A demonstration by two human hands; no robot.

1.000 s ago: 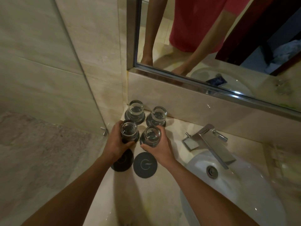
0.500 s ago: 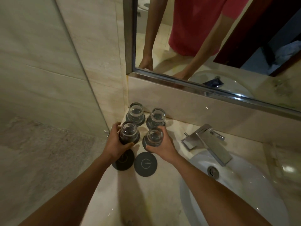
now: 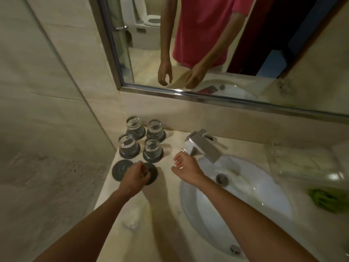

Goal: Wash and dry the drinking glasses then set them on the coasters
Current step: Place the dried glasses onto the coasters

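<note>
Four glasses on their coasters, both hands holding nothing.

The four drinking glasses (image 3: 140, 138) stand in a square at the counter's far left corner, each on a dark coaster. Nearer lie two bare coasters (image 3: 122, 169); the left hand (image 3: 135, 176) hovers over the right one, fingers loosely curled. The right hand (image 3: 186, 168) hangs relaxed and apart, between the glasses and the chrome faucet (image 3: 203, 144), by the white sink (image 3: 245, 201).

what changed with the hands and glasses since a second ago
Both hands let go of the two front glasses, which now stand on coasters. The left hand drew back over the two bare coasters; the right hand moved right toward the faucet. The two back glasses stayed put.
</note>
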